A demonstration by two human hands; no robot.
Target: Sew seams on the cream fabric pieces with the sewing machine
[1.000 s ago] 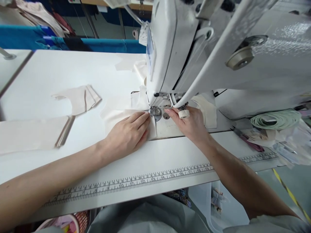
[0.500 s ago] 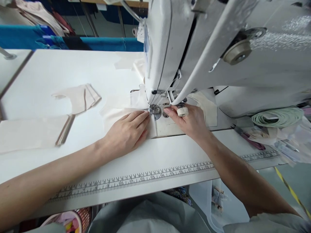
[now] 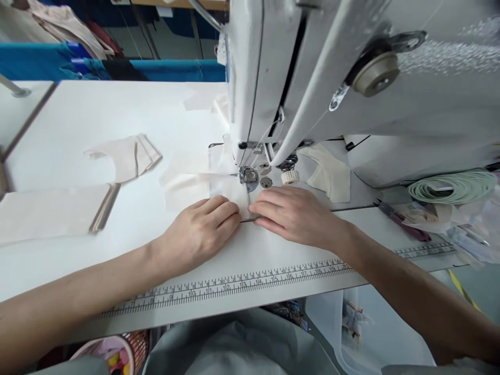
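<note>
Off-white fabric piece, thin, laid mostly flat, straight right edge near the presser foot

The middle fabric is showing pale cream, the near-left stack pinkish beige. Dark ruler marks are lining the near edge of the white table. Far left, cloth is showing teal; right, a coiled strip mint green.
</note>
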